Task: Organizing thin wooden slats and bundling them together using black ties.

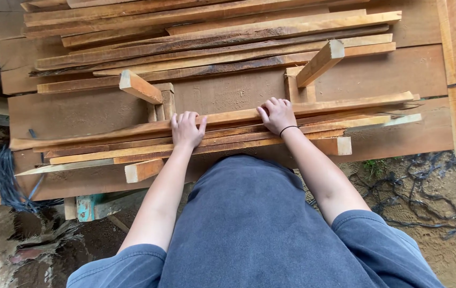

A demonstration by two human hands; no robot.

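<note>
Both hands lie palm-down on the near bundle of thin wood strips (228, 130), which runs left-right across the tabletop (78, 114) of wide planks. Left hand (187, 129) is flat, fingers spread, pressing on the top strip w/ fingertips over its far edge; not closed round anything. Right hand (276, 114) sits a bit further right and further back on the same top strip, fingers curled slightly over the far edge, a thin black band (287, 128) at the wrist. Whether either hand actually grips the strip from below – can't tell, undersides hidden.

The bundle rests on two short wood blocks (143, 170) whose ends poke out below it, one near each hand. Behind it are two upright stops w/ slanted sticks (140, 87), then a second, bigger pile of strips (212, 40) further back.

The person's dark-blue shirt covers the tabletop's near edge. Planks at right are cut off by the frame. Left, a bunch of blue-black cords (4, 176) hangs down; more dark cord (425, 186) lies on the dirt at right. A small teal piece (85, 207) under the tabletop – unclear what it is. No labels or signs visible.
</note>
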